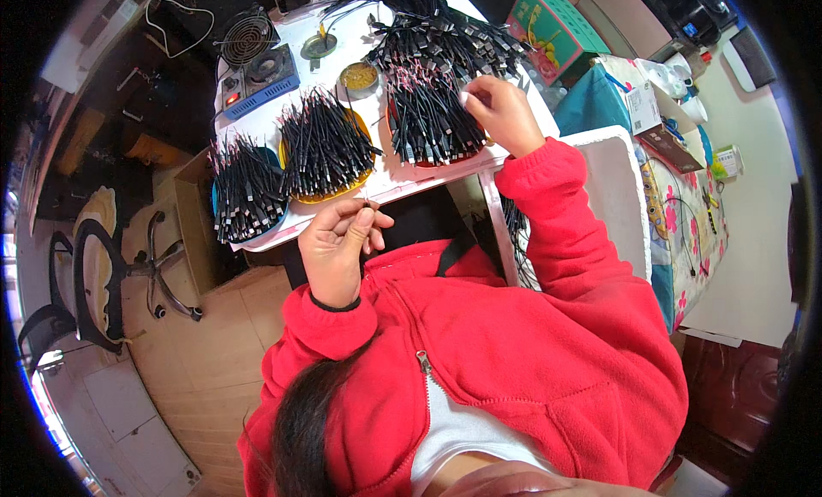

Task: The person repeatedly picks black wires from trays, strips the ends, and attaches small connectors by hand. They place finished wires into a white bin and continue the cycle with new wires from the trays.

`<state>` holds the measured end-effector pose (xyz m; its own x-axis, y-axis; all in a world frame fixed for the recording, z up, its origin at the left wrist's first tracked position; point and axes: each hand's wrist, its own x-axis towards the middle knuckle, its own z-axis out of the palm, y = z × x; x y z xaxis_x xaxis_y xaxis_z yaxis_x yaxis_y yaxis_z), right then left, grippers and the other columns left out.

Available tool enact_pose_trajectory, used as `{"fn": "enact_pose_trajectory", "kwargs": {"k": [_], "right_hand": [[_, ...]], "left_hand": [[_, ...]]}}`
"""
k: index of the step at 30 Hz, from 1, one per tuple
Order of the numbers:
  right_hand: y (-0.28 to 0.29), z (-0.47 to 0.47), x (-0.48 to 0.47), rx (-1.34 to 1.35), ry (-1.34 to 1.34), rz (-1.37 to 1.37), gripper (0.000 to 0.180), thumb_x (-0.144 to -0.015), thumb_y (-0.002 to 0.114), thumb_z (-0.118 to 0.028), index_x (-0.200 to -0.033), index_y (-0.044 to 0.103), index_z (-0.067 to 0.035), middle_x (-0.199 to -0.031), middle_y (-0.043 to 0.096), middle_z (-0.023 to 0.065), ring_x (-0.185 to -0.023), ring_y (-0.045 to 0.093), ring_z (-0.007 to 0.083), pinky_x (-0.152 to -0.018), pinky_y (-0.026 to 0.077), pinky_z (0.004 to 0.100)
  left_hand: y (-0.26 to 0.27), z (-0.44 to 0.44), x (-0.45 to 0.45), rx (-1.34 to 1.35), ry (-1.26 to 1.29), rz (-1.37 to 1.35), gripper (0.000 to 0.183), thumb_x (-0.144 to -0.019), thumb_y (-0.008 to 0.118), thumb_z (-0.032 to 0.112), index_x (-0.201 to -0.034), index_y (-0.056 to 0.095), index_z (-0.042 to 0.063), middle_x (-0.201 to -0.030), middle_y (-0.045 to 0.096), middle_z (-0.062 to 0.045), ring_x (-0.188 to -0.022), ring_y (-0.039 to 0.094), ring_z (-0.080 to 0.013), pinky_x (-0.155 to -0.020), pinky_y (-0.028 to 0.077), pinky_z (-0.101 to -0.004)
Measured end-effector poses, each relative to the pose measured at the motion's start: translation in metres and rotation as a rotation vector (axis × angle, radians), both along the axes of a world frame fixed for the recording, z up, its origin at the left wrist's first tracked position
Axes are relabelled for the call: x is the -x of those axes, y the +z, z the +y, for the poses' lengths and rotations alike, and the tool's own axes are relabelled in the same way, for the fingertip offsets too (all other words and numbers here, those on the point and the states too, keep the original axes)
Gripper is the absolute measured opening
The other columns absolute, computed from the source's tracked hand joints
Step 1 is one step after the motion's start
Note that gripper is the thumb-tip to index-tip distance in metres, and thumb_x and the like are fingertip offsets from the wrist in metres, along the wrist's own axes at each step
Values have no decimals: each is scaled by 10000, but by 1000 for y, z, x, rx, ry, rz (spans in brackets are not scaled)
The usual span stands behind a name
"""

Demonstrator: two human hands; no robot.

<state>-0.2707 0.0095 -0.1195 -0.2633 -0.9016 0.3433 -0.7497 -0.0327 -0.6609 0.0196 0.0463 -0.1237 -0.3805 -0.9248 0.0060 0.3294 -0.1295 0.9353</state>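
My left hand (340, 243) is at the table's front edge, thumb and fingers pinched on a small dark cable end, mostly hidden by the fingers. My right hand (498, 112) is at the right side of a bundle of short black cables (430, 118) in a red tray; its fingers are bent, and whether they hold a cable cannot be told. Further left, more short black cables with pinkish wire ends (327, 144) lie in a yellow tray (322, 196). Another bundle (247, 192) fills a blue tray (216, 205). Longer black cables with metal plugs (449, 38) are heaped at the back.
A blue soldering device (263, 89) with a lit red switch and a fan (247, 38) stand back left. Near them are a round tin (358, 78) and a small metal dish (319, 45). A white foam box (613, 195) stands at the right.
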Motion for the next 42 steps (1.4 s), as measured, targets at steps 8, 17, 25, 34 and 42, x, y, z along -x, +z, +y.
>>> {"fn": "enact_pose_trajectory", "kwargs": {"k": [8, 17, 25, 34, 42], "right_hand": [[-7, -25, -20, -183, -69, 363, 164, -764, 660, -188, -770, 650, -24, -734, 649, 172, -714, 637, 359, -659, 503, 419], [-2, -9, -18, 104, -164, 370, 172, -768, 658, -204, -769, 617, -36, -773, 642, 184, -725, 639, 361, -660, 508, 442], [35, 43, -64, 229, -50, -85, 118, -793, 670, -104, -798, 601, -8, -680, 617, 99, -608, 609, 202, -579, 485, 308], [21, 116, -152, 353, 103, -438, 144, -766, 704, -36, -863, 599, -23, -749, 611, 55, -597, 568, 111, -541, 455, 241], [34, 124, -149, 342, 266, -303, 124, -819, 669, -11, -925, 605, -2, -843, 639, 50, -704, 572, 78, -626, 460, 219]], "left_hand": [[1, 2, -1, -13, 3, -24, 165, -902, 598, 58, -1039, 617, -33, -815, 676, -137, -591, 531, -87, -548, 397, -191], [-5, 6, -1, -92, 34, 131, 163, -909, 593, 66, -1029, 628, -39, -885, 687, -168, -722, 660, -181, -629, 510, -245], [16, 12, 14, -214, 101, 295, 138, -928, 559, 79, -1014, 622, -8, -964, 672, -171, -873, 670, -267, -750, 563, -342], [41, 39, 28, -98, 97, 514, 159, -912, 573, 38, -1035, 629, -46, -986, 671, -156, -882, 662, -226, -780, 553, -309], [39, 48, 19, 39, 98, 438, 157, -883, 597, -1, -1030, 645, -29, -981, 679, -159, -866, 652, -196, -795, 529, -290]]}}
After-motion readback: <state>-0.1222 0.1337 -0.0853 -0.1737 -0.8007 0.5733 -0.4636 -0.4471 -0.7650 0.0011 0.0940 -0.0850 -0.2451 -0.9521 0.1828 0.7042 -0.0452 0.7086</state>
